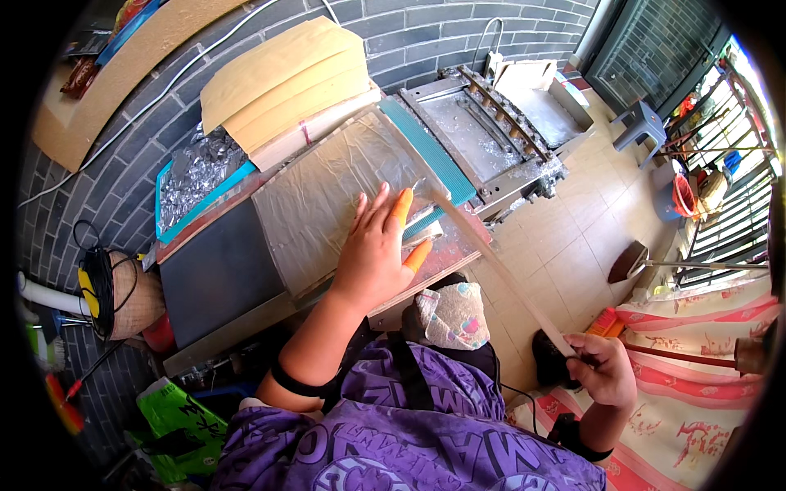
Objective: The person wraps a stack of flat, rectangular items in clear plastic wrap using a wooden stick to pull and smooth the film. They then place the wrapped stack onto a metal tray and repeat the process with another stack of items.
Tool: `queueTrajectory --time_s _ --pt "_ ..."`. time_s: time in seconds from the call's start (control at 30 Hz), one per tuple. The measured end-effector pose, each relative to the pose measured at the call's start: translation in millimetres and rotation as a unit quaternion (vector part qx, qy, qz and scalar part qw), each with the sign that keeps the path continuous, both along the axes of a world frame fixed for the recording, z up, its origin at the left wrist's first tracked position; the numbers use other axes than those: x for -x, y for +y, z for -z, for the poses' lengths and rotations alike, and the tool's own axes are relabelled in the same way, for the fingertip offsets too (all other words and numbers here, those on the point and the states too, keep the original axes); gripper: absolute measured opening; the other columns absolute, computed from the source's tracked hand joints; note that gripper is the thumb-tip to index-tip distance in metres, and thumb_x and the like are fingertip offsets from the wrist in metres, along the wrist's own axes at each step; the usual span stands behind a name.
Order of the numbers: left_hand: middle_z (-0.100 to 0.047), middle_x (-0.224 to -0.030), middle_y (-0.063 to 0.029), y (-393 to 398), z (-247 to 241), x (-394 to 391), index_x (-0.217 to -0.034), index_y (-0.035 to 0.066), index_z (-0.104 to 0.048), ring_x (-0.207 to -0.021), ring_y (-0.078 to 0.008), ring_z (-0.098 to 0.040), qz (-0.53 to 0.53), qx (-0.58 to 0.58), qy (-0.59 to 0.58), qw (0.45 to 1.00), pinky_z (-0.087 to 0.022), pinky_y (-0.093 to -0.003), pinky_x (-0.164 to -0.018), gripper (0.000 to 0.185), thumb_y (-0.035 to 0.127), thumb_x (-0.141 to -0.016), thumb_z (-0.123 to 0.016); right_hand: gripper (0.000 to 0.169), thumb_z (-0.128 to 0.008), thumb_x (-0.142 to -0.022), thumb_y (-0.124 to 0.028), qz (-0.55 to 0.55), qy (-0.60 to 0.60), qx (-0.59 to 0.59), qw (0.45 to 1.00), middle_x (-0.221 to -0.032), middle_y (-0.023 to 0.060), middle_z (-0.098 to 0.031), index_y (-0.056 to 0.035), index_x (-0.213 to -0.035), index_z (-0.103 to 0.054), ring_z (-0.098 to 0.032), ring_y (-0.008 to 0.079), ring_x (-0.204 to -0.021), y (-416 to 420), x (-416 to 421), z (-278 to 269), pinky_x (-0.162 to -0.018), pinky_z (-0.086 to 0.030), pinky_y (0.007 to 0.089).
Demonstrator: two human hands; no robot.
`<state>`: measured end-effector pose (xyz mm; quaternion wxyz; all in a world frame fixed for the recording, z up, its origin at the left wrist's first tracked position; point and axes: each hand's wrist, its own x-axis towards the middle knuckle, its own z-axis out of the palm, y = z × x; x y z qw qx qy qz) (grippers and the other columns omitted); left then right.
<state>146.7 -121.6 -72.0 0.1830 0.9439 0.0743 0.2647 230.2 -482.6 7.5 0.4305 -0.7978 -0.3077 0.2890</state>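
Note:
My left hand [374,255] lies palm down over a board covered with a wrinkled translucent sheet [307,202]. Orange finger cots cover its thumb and index finger, which are spread apart. Just past the index fingertip is a small shiny scrap [419,183]. My right hand [599,368], off to the right, grips the near end of a long thin strip [503,270], possibly wood. The strip slants away, slightly blurred, and its far end reaches the sheet's right edge. Under the board's right side runs a teal ribbed mat [430,150].
A blue tray [164,208] of silver foil scraps and a stack of tan paper [288,80] stand along the brick wall. Beyond the mat is a metal frame machine [485,129]. A folded cloth [454,315] covers my knee; a grey stool [642,126] stands on the floor.

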Motion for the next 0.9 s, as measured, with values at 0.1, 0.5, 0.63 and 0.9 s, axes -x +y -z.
queueTrajectory --time_s 0.1,0.5,0.63,0.9 --pt "-0.055 -0.131 -0.0202 1 -3 6 -0.139 -0.001 -0.04 -0.126 -0.0382 -0.049 0.014 0.052 -0.041 0.998 -0.027 -0.0528 -0.113 0.068 0.015 -0.082 -0.072 0.029 -0.062 -0.079 0.008 0.024 -0.02 0.001 1.0 -0.066 0.0103 -0.056 0.0077 -0.108 -0.063 -0.053 0.0119 -0.056 12 1 6 -0.053 -0.041 0.0253" --pt "-0.053 -0.134 -0.019 38 -11 67 -0.135 0.002 -0.047 -0.128 -0.0363 -0.048 -0.128 0.017 -0.099 0.987 -0.037 -0.0405 -0.108 0.057 0.001 -0.081 -0.067 0.031 -0.063 -0.081 0.008 -0.077 0.022 0.008 0.997 -0.076 0.0125 -0.063 0.0046 -0.112 -0.066 -0.056 0.0112 -0.062 64 35 32 -0.058 -0.045 0.0249" --pt "-0.052 -0.135 -0.0181 33 -6 74 -0.133 0.002 -0.05 -0.131 -0.0371 -0.045 -0.121 0.018 -0.057 0.991 -0.034 -0.0438 -0.111 0.055 0.003 -0.081 -0.068 0.034 -0.062 -0.078 0.01 -0.033 -0.032 0.02 0.999 -0.068 0.0085 -0.055 0.0051 -0.112 -0.066 -0.051 0.0092 -0.058 54 29 38 -0.053 -0.041 0.0244" --pt "-0.045 -0.141 -0.0156 15 5 69 -0.132 0.001 -0.05 -0.137 -0.0381 -0.036 -0.054 -0.009 0.039 0.998 -0.026 -0.0541 -0.113 0.056 0.018 -0.083 -0.07 0.033 -0.062 -0.076 0.012 0.01 -0.023 -0.002 1.0 -0.067 0.0061 -0.053 0.0073 -0.109 -0.065 -0.047 0.0072 -0.058 47 31 40 -0.052 -0.037 0.0233"
